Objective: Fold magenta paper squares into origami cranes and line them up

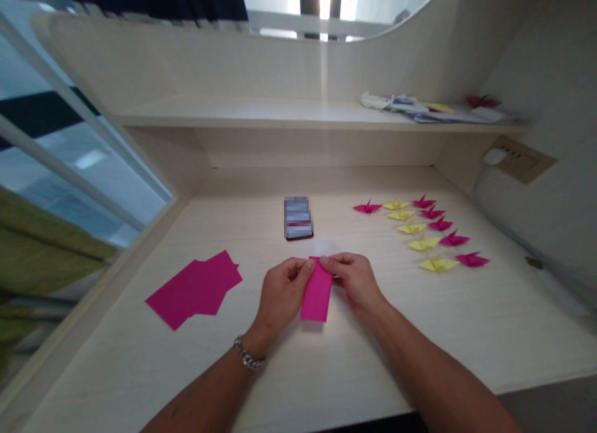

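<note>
A pink sheet of paper point(317, 298), folded to a narrow rectangle, is held just over the desk between my two hands. My left hand point(284, 290) pinches its upper left edge, thumb on top. Opposite it, my right hand point(357, 277) grips the upper right corner with thumb and fingers closed; some fingertips are hidden behind the paper. To the left lie overlapping pink paper sheets point(196, 293), flat on the desk. Several folded paper cranes, yellow point(438, 264) and pink point(472, 259), stand in rows on the right.
A phone point(298, 218) lies on the desk point(261, 383) beyond my hands. Above the back runs a shelf point(242, 120) with papers point(433, 111) at its right end. A white plug point(495, 156) with a cable sits in the right wall's socket.
</note>
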A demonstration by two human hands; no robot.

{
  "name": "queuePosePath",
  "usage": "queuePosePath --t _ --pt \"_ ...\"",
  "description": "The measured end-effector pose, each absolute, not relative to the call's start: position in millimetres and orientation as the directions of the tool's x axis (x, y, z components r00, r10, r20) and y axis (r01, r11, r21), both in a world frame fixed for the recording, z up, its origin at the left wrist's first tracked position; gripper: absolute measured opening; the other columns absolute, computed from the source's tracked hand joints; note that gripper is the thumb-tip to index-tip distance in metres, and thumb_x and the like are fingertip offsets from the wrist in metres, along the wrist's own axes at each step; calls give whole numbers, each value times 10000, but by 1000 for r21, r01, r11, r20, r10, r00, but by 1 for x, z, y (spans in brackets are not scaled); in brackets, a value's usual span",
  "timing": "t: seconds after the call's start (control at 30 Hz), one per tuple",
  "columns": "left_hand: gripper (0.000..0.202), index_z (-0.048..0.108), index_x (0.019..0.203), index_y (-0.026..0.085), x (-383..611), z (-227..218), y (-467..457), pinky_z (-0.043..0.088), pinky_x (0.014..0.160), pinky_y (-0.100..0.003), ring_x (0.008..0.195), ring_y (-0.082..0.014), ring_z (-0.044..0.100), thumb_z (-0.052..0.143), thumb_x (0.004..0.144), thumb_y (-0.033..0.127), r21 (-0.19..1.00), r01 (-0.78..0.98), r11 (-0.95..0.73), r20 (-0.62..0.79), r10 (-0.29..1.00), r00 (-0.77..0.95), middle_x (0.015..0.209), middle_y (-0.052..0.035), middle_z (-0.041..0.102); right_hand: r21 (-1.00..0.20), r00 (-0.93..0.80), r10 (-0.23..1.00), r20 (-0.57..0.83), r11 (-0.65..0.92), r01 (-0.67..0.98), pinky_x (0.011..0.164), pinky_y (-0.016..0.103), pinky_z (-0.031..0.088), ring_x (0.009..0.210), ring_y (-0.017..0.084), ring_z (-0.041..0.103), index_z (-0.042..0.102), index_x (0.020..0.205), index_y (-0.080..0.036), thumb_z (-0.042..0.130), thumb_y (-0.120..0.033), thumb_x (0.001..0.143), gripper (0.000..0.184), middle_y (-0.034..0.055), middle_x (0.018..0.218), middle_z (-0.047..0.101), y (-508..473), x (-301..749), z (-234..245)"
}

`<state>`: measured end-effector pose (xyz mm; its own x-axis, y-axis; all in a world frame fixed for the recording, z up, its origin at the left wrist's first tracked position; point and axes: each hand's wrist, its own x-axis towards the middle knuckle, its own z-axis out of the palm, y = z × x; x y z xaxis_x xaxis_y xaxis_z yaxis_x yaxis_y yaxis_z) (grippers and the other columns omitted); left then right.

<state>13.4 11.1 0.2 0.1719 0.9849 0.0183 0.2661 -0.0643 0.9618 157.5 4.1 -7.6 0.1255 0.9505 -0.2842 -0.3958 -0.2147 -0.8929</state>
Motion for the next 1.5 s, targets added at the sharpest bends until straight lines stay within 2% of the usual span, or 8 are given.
queuePosePath --t 0.2,0.33,0.53,0.73,0.9,1.13,1.33,1.5 --pt "330 676 815 149 14 2 10 440 496 -221 587 -140 589 554 826 455 959 277 -66 23 987 159 681 -23 681 -892 145 954 -263 -183 -414 576 286 464 554 129 552 684 651 -121 821 -361 550 294 51 634 652 4 157 -7" --pt "310 670 812 146 12 2 13 455 517 -226 602 -142 597 564 823 437 959 273 -76 49 993 106 700 -28 690 -889 61 962 -266 -220 -401 580 282 466 592 137 572 694 721 -135 774 -410 615 305 49 687 665 3 154 -10" --pt "295 675 807 129 11 2 17 484 552 -234 626 -150 622 602 799 415 979 200 -31 15 996 83 713 -44 700 -972 179 975 -133 -93 -216 536 261 437 523 124 539 656 625 -129 771 -412 609 306 32 582 640 5 152 -16" --pt "291 686 811 128 9 -3 21 481 550 -231 618 -146 618 639 766 412 990 137 -20 22 1000 -11 724 -53 705 -940 43 976 -213 -193 -283 556 265 468 536 126 571 676 677 -120 778 -419 595 325 44 632 672 4 147 -20" --pt "302 703 884 121 5 -8 26 485 576 -252 616 -149 613 658 750 388 998 48 51 -56 991 119 741 -70 709 -955 90 978 -187 -159 -250 556 268 470 537 131 579 680 658 -120 774 -413 607 312 52 625 678 6 152 -21" --pt "217 723 783 126 4 -7 23 411 491 -221 510 -119 545 699 708 328 985 137 104 -138 955 264 590 -36 661 -977 169 975 -147 -117 -176 506 254 427 502 119 539 687 669 -116 762 -416 623 313 47 599 661 11 164 -24" --pt "193 712 757 138 4 -6 22 422 509 -218 544 -125 573 667 740 325 986 164 29 -62 978 198 620 -29 673 -962 100 978 -182 -156 -225 552 269 459 552 135 578 713 762 -110 749 -434 639 349 73 682 694 11 160 -26" --pt "177 696 711 137 3 -3 21 402 480 -202 519 -110 550 656 753 303 969 243 -37 1 989 146 612 -23 667 -973 84 984 -156 -139 -184 543 268 448 528 130 557 710 729 -103 734 -426 658 332 70 649 683 11 160 -31"
